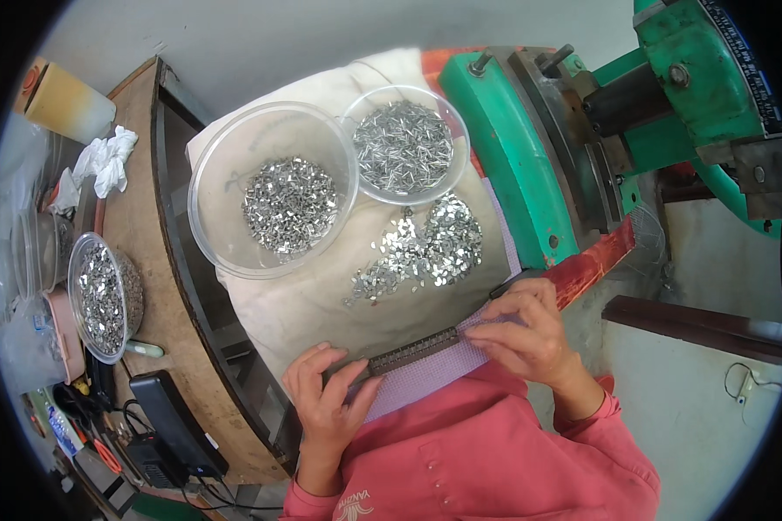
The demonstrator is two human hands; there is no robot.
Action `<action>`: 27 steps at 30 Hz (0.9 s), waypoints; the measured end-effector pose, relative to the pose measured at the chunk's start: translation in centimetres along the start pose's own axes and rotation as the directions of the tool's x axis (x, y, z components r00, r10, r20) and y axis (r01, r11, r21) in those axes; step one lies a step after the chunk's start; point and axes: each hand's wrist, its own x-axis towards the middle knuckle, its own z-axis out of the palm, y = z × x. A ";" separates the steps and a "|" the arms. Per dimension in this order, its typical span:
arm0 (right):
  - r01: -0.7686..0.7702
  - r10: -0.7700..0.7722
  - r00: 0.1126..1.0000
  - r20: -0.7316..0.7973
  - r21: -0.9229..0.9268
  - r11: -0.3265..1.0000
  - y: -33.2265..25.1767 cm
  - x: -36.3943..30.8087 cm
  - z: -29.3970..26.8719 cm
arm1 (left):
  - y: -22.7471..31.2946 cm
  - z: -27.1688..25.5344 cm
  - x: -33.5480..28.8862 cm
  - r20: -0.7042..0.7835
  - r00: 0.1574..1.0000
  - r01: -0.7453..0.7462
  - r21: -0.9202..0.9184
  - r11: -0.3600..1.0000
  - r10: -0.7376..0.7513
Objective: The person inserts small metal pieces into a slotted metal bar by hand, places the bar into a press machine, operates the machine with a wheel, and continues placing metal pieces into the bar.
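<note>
A long dark slotted bar (413,350) lies slantwise in front of me on a purple woven cloth (434,375), with a row of small pieces along its middle. My left hand (326,395) is closed around its left end, fingers at the far side and thumb near. Over the right part of the bar, my right hand (530,334) has its thumb and fingertips brought together in a pinch; whatever is between them is too small to tell. Just beyond the bar, a loose heap of small shiny flat metal pieces (447,243) rests on the pale cloth (321,300).
A large clear tub (202,217) holds small metal parts; a smaller clear bowl (462,143) holds thin metal pins. A green press (513,165) stands to the right. On the wooden bench (169,304) at left are another filled tub (126,347) and a black device (175,421).
</note>
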 end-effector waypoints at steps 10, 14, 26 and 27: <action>0.054 -0.058 0.997 -0.059 -0.067 0.996 -0.2 -1.7 1.2 | -0.1 0.2 -0.1 0.000 1.000 -0.002 -0.007 1.000 0.002; 0.115 -0.123 0.992 -0.039 -0.161 0.980 -0.1 -1.6 1.6 | -0.1 0.2 -0.1 0.000 1.000 0.001 -0.001 1.000 -0.001; 0.111 -0.118 0.992 -0.051 -0.118 0.987 0.4 -1.6 1.6 | -0.1 0.2 0.0 -0.010 0.999 -0.033 0.011 0.999 0.033; 0.110 -0.116 0.992 -0.050 -0.117 0.987 0.5 -1.7 1.7 | -0.1 0.2 0.1 -0.008 0.999 -0.032 0.011 0.999 0.032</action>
